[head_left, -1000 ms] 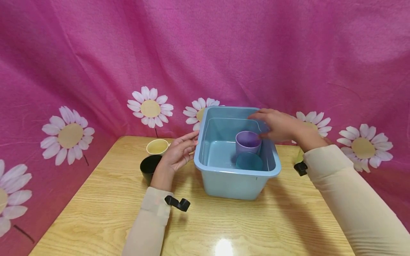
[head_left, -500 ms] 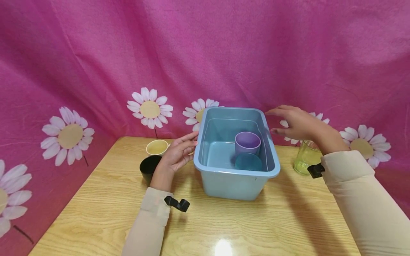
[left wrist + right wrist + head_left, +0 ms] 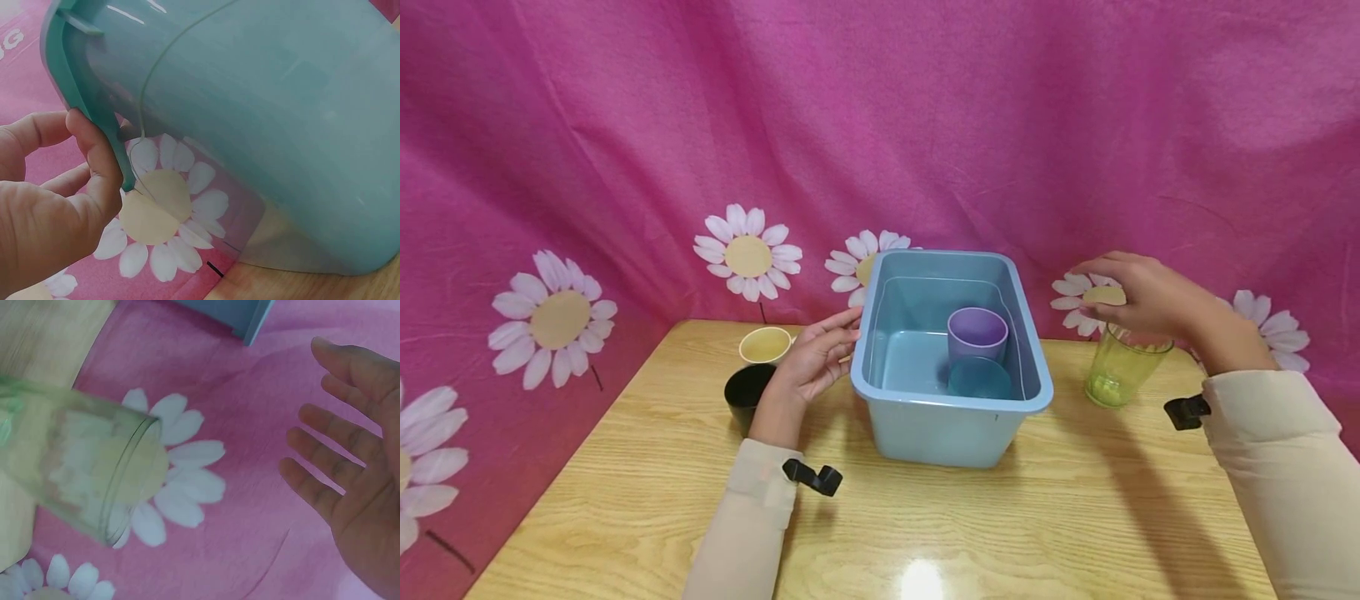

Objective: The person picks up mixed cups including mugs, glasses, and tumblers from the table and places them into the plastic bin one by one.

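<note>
My left hand (image 3: 814, 360) is at the left side of a blue plastic tub (image 3: 940, 433), its fingertips against the outside of the rim. In the left wrist view, the fingers (image 3: 97, 156) lie along the tub's lip, relaxed. Inside the tub stand a purple cup (image 3: 976, 337) and a teal cup (image 3: 979, 379), both at the right side. My right hand (image 3: 1157, 304) hovers over a clear yellow-green tumbler (image 3: 1120, 371), holding nothing. The right wrist view shows its fingers spread apart and away from the tumbler's mouth (image 3: 134, 481).
A yellow cup (image 3: 765, 346) and a black cup (image 3: 747, 396) stand on the wooden table (image 3: 880, 533) left of the tub, the black one partly behind the left wrist. A pink cloth (image 3: 925, 125) with daisies hangs close behind the table.
My right hand has moved right, from above the purple cup in the tub to over the tumbler, which has come into view. The left hand has stayed at the rim.
</note>
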{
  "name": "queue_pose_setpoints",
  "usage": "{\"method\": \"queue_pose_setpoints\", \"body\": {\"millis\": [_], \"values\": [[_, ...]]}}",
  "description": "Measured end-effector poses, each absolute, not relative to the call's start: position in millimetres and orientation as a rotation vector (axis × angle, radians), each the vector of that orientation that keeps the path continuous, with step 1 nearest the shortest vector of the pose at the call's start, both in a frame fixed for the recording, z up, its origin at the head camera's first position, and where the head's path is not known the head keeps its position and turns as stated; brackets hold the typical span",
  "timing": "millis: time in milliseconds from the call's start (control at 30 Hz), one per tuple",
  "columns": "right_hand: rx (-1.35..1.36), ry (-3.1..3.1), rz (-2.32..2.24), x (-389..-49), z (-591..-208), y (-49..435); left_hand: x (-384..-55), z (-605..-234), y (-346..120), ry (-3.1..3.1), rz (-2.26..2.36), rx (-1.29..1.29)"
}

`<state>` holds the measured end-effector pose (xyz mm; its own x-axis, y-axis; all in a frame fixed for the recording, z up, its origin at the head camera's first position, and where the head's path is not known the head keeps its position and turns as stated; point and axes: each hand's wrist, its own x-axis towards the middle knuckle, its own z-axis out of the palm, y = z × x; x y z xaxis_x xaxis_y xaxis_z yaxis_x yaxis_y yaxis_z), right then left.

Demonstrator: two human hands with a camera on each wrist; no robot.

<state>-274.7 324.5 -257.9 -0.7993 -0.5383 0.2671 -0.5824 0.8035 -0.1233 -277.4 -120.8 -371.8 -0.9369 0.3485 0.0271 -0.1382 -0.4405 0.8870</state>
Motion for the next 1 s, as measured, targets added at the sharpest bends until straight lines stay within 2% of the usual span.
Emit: {"method": "queue_pose_setpoints", "body": {"millis": [600,1000], "values": [[0.656,-2.922,0.345,-267.4,-279.0,376.2,-276.9,-372.2,-119.8,1.444,2.438,0.304],[0.671,-2.960,0.365,-273.1,-299.0,391.2,-276.5,-371.5,-120.7,1.449,2.436,0.295]]}}
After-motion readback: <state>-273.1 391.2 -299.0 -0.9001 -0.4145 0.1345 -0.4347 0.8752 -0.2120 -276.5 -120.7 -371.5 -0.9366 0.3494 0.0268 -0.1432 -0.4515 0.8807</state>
